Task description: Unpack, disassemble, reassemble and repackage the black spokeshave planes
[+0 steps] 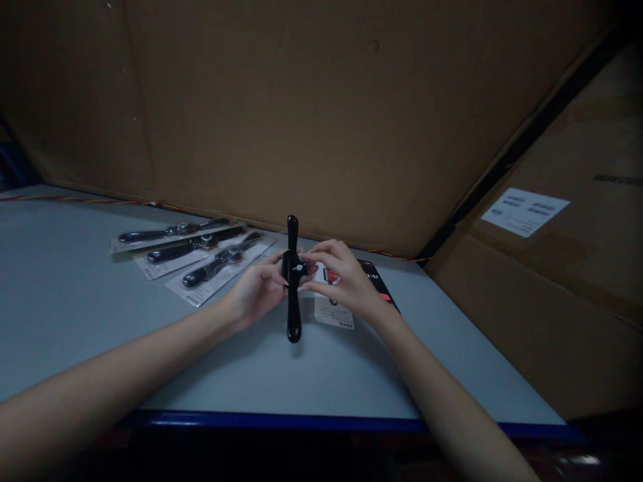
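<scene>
A black spokeshave stands lengthwise between my hands, a little above the table, one handle pointing away and the other towards me. My left hand grips its middle body from the left side. At the right side of that body, the thumb and fingers of my right hand close on the metal part in the centre; the small parts under the fingertips are hard to make out. Beneath my right hand lies a printed card, partly covered by the hand.
Several packaged spokeshaves on cards lie fanned out at the back left. A phone with a lit screen lies behind my right wrist. Cardboard walls the back, and a labelled carton stands right. The grey table has a blue front edge.
</scene>
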Demonstrator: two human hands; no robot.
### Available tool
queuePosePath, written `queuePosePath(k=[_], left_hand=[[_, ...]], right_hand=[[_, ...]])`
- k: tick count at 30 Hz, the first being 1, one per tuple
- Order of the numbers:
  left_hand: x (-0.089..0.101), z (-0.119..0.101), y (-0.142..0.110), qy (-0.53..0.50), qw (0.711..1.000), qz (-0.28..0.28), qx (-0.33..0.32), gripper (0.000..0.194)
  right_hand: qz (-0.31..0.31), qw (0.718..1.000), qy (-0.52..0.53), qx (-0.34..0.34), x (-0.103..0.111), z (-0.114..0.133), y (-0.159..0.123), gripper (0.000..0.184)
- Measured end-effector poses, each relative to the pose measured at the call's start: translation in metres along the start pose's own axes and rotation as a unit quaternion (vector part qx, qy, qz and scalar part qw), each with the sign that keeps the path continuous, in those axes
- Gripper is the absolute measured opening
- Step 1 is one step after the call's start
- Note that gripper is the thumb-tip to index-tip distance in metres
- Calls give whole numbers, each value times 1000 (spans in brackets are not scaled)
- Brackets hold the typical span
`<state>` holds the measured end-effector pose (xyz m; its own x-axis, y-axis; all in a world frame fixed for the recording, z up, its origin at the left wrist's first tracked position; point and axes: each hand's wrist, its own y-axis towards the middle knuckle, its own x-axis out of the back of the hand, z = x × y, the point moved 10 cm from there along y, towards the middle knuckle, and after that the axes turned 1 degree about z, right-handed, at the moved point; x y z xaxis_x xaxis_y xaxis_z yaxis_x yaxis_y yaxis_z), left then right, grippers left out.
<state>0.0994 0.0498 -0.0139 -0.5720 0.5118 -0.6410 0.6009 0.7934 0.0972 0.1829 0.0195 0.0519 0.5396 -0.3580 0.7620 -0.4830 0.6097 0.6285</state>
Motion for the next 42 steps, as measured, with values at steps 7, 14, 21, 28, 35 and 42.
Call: queuePosePath(k=[7,14,21,28,35,42], left_hand=[[1,3,3,-6,1000,-1,16,62],[-2,1,1,43,999,5,4,54],[-5,6,1,85,995,44,13,59],[-2,5,4,69,996,53,9,60],[0,5,5,64,996,69,1,56],[4,7,4,68,997,34,11,60]], right_hand=[[-18,999,36,11,0,-6,-3,37],[-9,1000,14,27,1,0,-2,39],[14,998,-12,52,-1,3,-2,38],[27,998,-16,50,-3,2,-1,37],[38,998,-19,41,-3,0,-1,39],[54,998,-15,37,-7,-2,-1,40]])
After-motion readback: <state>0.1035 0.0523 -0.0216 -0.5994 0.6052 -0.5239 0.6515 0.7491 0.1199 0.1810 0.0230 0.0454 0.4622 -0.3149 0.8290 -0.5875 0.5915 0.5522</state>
